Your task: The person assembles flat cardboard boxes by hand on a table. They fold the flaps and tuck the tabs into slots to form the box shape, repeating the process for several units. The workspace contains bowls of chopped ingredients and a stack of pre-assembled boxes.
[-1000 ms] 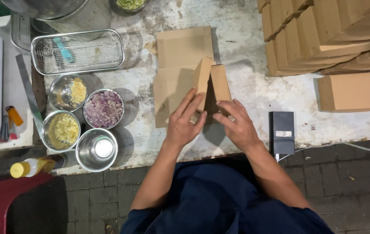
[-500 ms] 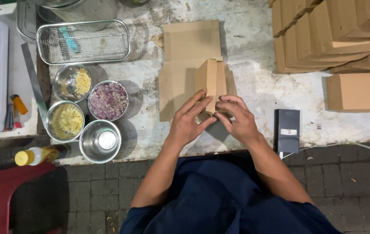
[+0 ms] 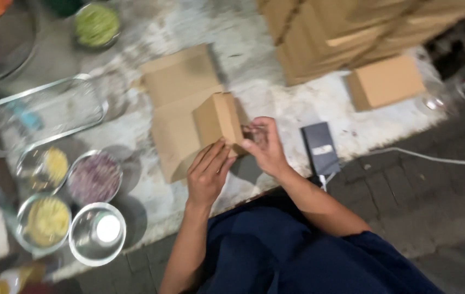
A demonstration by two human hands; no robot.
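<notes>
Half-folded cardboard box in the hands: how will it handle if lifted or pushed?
The cardboard box probably feels light: thin brown board, seemingly empty. Likely semi-stiff, though the flat flaps trailing on the table may flop. The left hand and right hand steady it, so it might unfold or tip if released.

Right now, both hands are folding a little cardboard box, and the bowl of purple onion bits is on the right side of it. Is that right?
Not quite. In the head view, both hands do fold the cardboard box, but the bowl of purple onion bits is on its left.
</notes>
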